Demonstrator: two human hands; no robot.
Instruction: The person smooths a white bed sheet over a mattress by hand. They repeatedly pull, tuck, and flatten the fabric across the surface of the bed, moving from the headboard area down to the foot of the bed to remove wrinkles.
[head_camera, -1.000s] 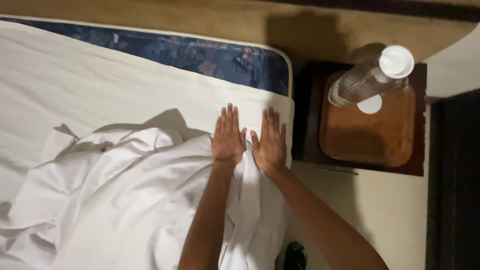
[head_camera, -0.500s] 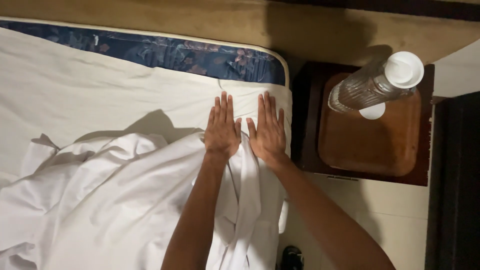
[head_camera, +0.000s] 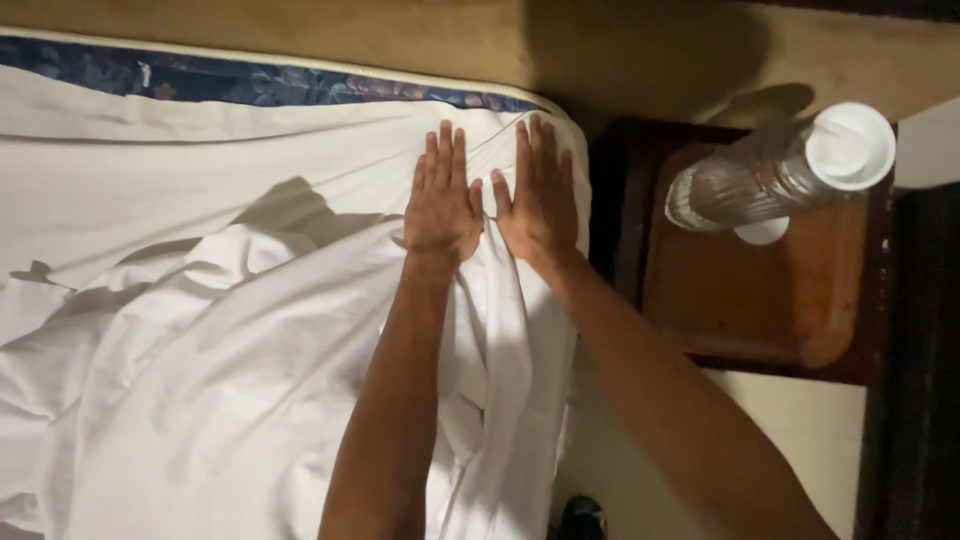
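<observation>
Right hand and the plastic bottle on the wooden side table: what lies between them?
In the head view, between the right hand and the plastic bottle lie the sheet-covered mattress corner and the side table's dark edge.

one package only: a clear plastic bottle (head_camera: 755, 180) with a white cap (head_camera: 848, 146), lying tilted on the brown tray (head_camera: 760, 310) well to the right of the right hand (head_camera: 538, 195); no labels, signs or screens.
</observation>
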